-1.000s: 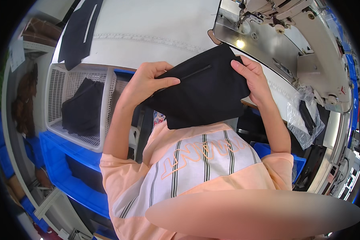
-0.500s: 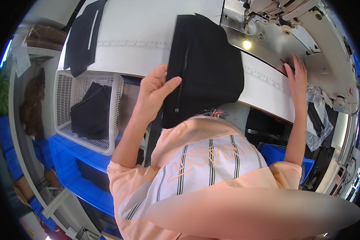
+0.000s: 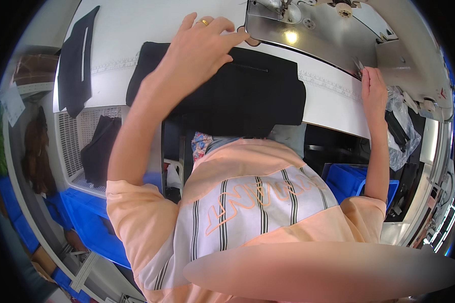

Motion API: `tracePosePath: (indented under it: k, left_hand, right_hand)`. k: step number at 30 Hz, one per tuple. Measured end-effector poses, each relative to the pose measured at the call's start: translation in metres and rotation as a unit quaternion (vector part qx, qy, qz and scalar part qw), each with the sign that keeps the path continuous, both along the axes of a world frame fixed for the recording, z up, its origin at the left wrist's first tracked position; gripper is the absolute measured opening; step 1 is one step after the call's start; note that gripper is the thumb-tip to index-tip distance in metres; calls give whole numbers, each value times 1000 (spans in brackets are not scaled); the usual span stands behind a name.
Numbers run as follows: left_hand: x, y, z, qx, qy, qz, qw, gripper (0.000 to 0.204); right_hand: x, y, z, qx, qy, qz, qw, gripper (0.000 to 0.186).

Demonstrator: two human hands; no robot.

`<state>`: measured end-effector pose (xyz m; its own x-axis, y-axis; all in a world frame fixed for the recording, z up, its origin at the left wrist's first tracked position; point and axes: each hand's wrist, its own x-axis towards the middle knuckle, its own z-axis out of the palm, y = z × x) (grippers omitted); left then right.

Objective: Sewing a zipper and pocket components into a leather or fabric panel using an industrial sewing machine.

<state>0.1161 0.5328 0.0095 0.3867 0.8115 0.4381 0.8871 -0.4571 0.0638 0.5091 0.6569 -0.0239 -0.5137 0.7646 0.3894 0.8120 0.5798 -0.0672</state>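
A black fabric piece with a zipper (image 3: 253, 98) lies across the front of the white table, its lower part hanging over the edge toward me. My left hand (image 3: 199, 48) is above its upper left part, fingers apart and nothing held, with fingertips close to the corner of the metal sewing machine plate. Whether it touches the cloth I cannot tell. On the right, my right hand (image 3: 373, 86) is closed on small metal thread snips (image 3: 358, 64), whose blades point away from me beside the machine bed. Most of the snips' handle is hidden by the fingers.
The sewing machine plate (image 3: 323, 45) fills the far right. Another black fabric piece with a slit (image 3: 73, 76) lies at the far left. Below it stands a white basket (image 3: 68, 146) with dark cloth, above a blue crate (image 3: 93, 227). A clear plastic bag (image 3: 408, 121) is right of my right hand.
My left hand has let go of the fabric and moved up and away. The fabric has been turned, so its zipper runs sideways and it lies on the table. My right hand has picked up the snips.
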Motion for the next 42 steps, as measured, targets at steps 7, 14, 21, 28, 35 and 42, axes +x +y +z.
tracePosePath:
  k: [7,14,21,28,35,42]
  left_hand:
    - [79,-66,-34,-67,-93,91,989,41]
    - [90,-68,-48,-52,-126,164,977,42]
    - [96,-58,-46,-61,-144,178,971,41]
    - [93,-55,-46,-64,-145,169,973,44]
    - [90,-52,-46,-74,-146,158,974,41]
    - [88,-53,-43,-79,-152,147,974,42]
  right_hand:
    - [-83,-64,48,-296,171,61,938,16]
    - [-120,-50,24,-165,99,200,961,29]
    - [-124,-38,12,-197,94,224,950,29]
    - [-128,-24,12,-189,85,279,938,27]
    - [-130,-14,7,-166,74,317,931,26]
    - [-131,-7,-4,-99,84,377,917,23]
